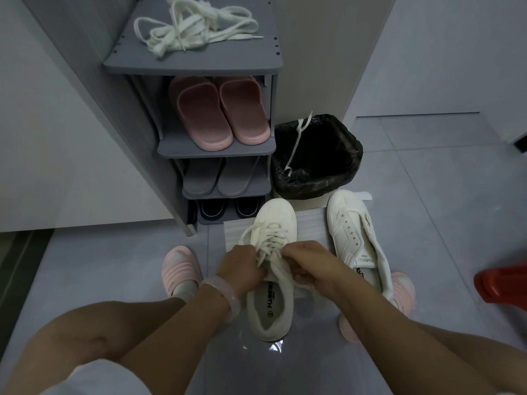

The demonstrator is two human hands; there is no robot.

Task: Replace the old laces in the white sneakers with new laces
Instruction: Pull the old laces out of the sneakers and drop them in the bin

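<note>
A person looks down at their own two bare hands working on a white sneaker (273, 269) that rests on the grey tiled floor between their feet. The sneaker's long axis runs near to far, heel opening near the person and toe pointing away toward a grey shoe rack (194, 64). It is laced, and the loose lace ends (263, 256) gather over the tongue, exactly where the hands meet.

The left hand (242, 269) comes in from the left side of the shoe, fingers curled together and pinching a lace strand at the top eyelets. The right hand (306, 262) comes from the right, fingers also bunched and closed on the lace; how the fingertips sit is hidden under the knuckles. Both hands touch the shoe and lie about equally close to the lace, so the pull seems set to go outward to either side or back toward the person.

A second white sneaker (356, 238) lies just to the right, with its eyelets mostly bare. A bundle of white laces (196, 27) sits on the rack's top shelf, far from the hands. A black-lined bin (316, 158) beside the rack has one white lace (299, 138) hanging into it
</note>
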